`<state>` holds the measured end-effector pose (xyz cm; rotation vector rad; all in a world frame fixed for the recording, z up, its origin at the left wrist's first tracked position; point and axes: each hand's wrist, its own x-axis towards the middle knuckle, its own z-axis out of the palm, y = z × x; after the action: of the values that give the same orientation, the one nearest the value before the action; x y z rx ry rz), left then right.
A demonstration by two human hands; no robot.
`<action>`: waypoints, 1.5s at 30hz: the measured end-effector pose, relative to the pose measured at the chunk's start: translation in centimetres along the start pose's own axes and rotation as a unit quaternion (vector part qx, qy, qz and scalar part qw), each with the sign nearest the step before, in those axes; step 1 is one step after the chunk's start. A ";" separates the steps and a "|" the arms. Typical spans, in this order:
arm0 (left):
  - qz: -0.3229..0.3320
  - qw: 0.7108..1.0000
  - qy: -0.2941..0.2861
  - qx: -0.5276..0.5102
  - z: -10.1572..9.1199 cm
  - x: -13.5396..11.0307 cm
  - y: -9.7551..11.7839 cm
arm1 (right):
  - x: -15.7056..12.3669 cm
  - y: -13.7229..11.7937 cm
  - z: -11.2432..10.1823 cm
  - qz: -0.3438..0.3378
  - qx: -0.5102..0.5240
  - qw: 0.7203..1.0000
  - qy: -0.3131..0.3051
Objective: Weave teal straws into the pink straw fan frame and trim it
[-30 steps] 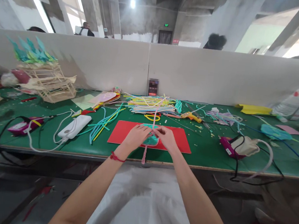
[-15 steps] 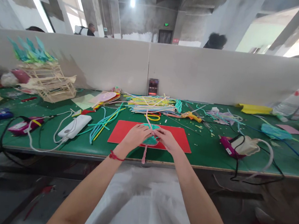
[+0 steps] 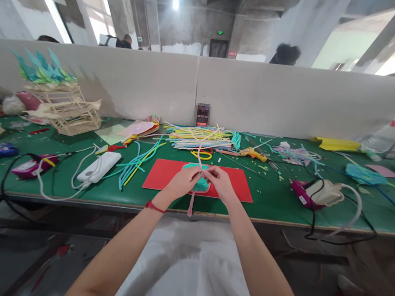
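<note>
In the head view, the teal piece (image 3: 201,185) is flat and rounded with a pale rim, on or just above the red board (image 3: 236,185); its bumpy pink stem (image 3: 191,205) juts past the board's near edge. Over it, the left hand (image 3: 182,182) and right hand (image 3: 220,181) meet, fingertips pinching a slender, smooth, pale pink strip (image 3: 199,154) that curves away from the person.
</note>
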<state>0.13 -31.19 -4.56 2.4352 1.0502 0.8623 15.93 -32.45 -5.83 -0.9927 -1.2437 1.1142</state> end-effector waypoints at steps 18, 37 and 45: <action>-0.065 0.982 0.080 -0.156 1.2 0.4 0.5 | -1.0 1.0 2.2 -0.044 0.053 0.989 0.132; -0.082 0.989 0.068 -0.104 1.3 0.1 0.1 | -1.2 1.2 1.9 -0.039 0.006 0.993 0.109; -0.088 0.987 0.045 -0.123 0.9 0.2 -0.2 | -0.7 1.3 1.2 -0.017 0.004 0.996 0.084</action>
<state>0.71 -30.95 -5.28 2.0838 1.1002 0.9870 14.65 -32.96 -7.14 -1.0331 -1.1154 0.9866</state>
